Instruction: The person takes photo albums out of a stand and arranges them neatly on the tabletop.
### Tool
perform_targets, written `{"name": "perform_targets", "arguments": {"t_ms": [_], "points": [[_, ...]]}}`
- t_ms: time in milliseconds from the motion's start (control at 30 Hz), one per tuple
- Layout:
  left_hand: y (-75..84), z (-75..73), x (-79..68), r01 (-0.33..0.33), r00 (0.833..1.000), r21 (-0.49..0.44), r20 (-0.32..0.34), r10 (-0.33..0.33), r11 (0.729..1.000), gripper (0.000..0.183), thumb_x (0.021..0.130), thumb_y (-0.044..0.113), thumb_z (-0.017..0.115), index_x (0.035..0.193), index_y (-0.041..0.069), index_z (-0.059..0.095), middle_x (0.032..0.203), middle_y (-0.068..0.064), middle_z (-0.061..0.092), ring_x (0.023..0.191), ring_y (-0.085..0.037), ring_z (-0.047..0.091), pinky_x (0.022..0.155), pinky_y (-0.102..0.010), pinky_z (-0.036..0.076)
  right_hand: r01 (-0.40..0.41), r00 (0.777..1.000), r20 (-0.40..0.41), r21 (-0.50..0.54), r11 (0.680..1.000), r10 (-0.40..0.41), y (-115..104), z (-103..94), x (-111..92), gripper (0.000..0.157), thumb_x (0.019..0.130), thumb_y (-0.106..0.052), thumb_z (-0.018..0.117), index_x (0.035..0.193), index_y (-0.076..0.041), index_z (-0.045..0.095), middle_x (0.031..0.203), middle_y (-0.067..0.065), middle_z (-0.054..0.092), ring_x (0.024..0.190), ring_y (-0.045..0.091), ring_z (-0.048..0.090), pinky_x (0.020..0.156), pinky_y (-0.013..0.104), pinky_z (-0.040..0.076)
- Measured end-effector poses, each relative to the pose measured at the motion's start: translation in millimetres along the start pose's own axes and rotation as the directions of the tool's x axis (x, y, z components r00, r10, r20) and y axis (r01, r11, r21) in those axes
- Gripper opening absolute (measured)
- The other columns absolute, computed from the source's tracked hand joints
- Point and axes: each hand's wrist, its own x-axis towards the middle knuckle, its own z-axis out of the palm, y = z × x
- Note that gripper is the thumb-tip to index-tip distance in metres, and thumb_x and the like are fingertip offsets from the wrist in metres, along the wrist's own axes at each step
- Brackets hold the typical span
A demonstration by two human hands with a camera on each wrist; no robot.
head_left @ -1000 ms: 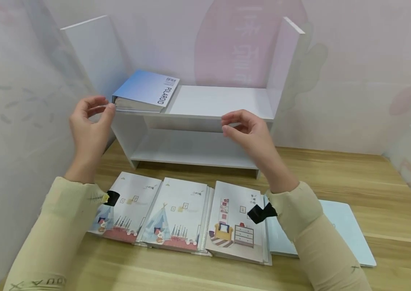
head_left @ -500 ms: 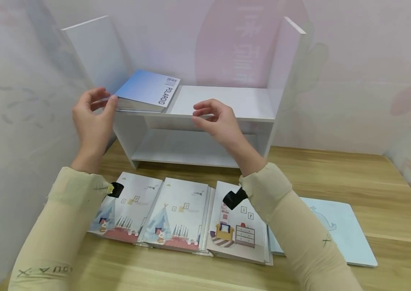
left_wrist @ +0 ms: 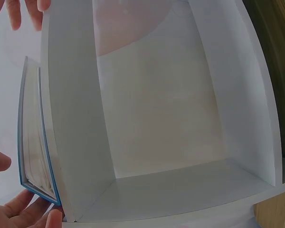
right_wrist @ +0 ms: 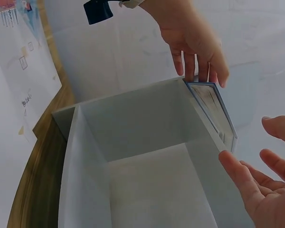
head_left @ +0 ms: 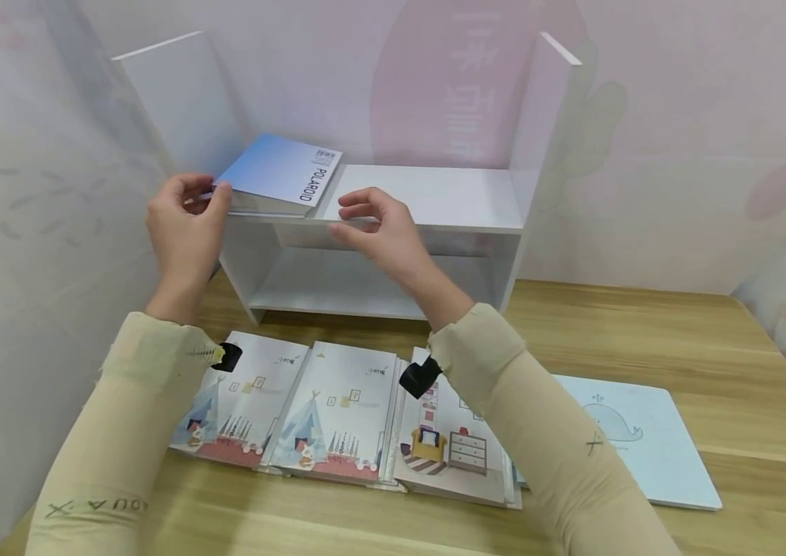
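A blue photo album marked POLAROID lies flat at the left end of the upper board of a white shelf. At its spine side is my left hand, fingers touching the spine and thumb by the front corner. In the left wrist view the album shows its page edges, with the fingertips at the spine and the thumb held apart. My right hand hovers before the shelf's front edge, right of the album, fingers loosely bent and apart, holding nothing.
On the wooden table before the shelf lie a left album, a middle album and a right album, with illustrated covers. A light blue book with a whale drawing lies at right, partly behind my right sleeve.
My right hand has moved left along the shelf front toward the album. My left hand has shifted slightly right, onto the album's spine edge. The album looks unmoved.
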Motion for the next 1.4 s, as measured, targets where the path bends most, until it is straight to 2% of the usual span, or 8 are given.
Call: {"name": "perform_targets", "arguments": {"t_ms": [300, 500, 633, 800, 1067, 1167, 1267, 1400], "points": [[-1.1, 2.9, 3.0, 0.034, 0.998, 0.081, -0.046, -0.03, 0.996, 0.044, 0.09, 0.043, 0.067, 0.117, 0.008, 0.069, 0.098, 0.008, 0.065, 0.084, 0.004, 0.06, 0.081, -0.015, 0.05, 0.006, 0.998, 0.059, -0.048, 0.999, -0.003, -3.5, 11.5, 4.6, 0.045, 0.093, -0.015, 0.071, 0.134, -0.009, 0.055, 0.134, 0.009, 0.062, 0.109, 0.025, 0.065, 0.089, 0.03, 0.055], [3.2, 7.0, 3.8, 0.052, 0.998, 0.172, -0.038, -0.047, 0.984, 0.052, 0.091, 0.053, 0.063, 0.121, 0.011, 0.069, 0.118, -0.007, 0.07, 0.101, -0.01, 0.064, 0.086, -0.02, 0.049, 0.004, 0.997, 0.083, -0.068, 0.998, 0.001, -5.1, 20.1, 8.6, 0.046, 0.094, -0.017, 0.07, 0.136, -0.011, 0.055, 0.137, 0.007, 0.06, 0.11, 0.026, 0.063, 0.087, 0.029, 0.055], [4.7, 10.0, 4.0, 0.062, 0.998, 0.193, -0.025, -0.059, 0.979, 0.054, 0.091, 0.054, 0.061, 0.125, 0.012, 0.068, 0.12, -0.01, 0.07, 0.103, -0.014, 0.063, 0.091, -0.026, 0.048, 0.004, 0.995, 0.099, -0.089, 0.996, 0.005, -6.4, 24.8, 10.0, 0.05, 0.094, -0.017, 0.069, 0.141, -0.013, 0.052, 0.14, 0.006, 0.058, 0.108, 0.025, 0.063, 0.085, 0.029, 0.055], [3.7, 11.2, 4.3, 0.079, 0.997, 0.173, 0.003, -0.08, 0.982, 0.056, 0.092, 0.054, 0.059, 0.131, 0.014, 0.065, 0.127, -0.01, 0.068, 0.11, -0.018, 0.062, 0.095, -0.031, 0.049, -0.01, 0.991, 0.133, -0.116, 0.993, 0.026, -9.3, 28.5, 11.9, 0.058, 0.095, -0.017, 0.069, 0.148, -0.013, 0.046, 0.144, 0.005, 0.055, 0.107, 0.024, 0.064, 0.08, 0.027, 0.055], [4.4, 11.7, 3.2, 0.05, 0.999, 0.143, 0.006, -0.051, 0.989, 0.054, 0.093, 0.05, 0.061, 0.129, 0.011, 0.065, 0.125, -0.011, 0.067, 0.104, -0.013, 0.057, 0.09, -0.025, 0.046, -0.047, 0.992, 0.115, -0.083, 0.995, 0.056, -8.5, 29.7, 14.0, 0.061, 0.095, -0.017, 0.068, 0.151, -0.011, 0.043, 0.141, 0.003, 0.056, 0.112, 0.02, 0.064, 0.083, 0.027, 0.054], [4.3, 10.7, 0.1, 0.044, 0.999, 0.117, 0.003, -0.045, 0.992, 0.051, 0.093, 0.047, 0.061, 0.127, 0.009, 0.065, 0.117, -0.007, 0.066, 0.097, -0.008, 0.054, 0.084, -0.021, 0.045, -0.06, 0.993, 0.1, -0.069, 0.996, 0.067, -8.4, 30.2, 12.3, 0.058, 0.095, -0.014, 0.067, 0.149, -0.012, 0.045, 0.139, 0.004, 0.058, 0.11, 0.02, 0.065, 0.082, 0.026, 0.053], [4.1, 9.0, -4.8, 0.038, 0.999, 0.078, -0.002, -0.037, 0.996, 0.048, 0.093, 0.043, 0.061, 0.125, 0.008, 0.065, 0.104, 0.003, 0.061, 0.089, -0.004, 0.051, 0.077, -0.02, 0.042, -0.065, 0.994, 0.086, -0.052, 0.997, 0.07, -9.8, 31.3, 9.3, 0.054, 0.095, -0.012, 0.067, 0.146, -0.012, 0.05, 0.135, 0.004, 0.061, 0.106, 0.019, 0.065, 0.08, 0.023, 0.052], [5.0, 7.1, -12.6, 0.018, 1.0, 0.037, -0.016, -0.018, 0.999, 0.044, 0.093, 0.039, 0.06, 0.123, 0.007, 0.065, 0.094, 0.01, 0.054, 0.084, -0.004, 0.048, 0.072, -0.02, 0.04, -0.049, 0.996, 0.069, -0.001, 0.999, 0.049, -10.6, 33.8, 4.0, 0.048, 0.094, -0.009, 0.068, 0.141, -0.009, 0.055, 0.125, 0.008, 0.064, 0.103, 0.02, 0.066, 0.077, 0.019, 0.05]]}}
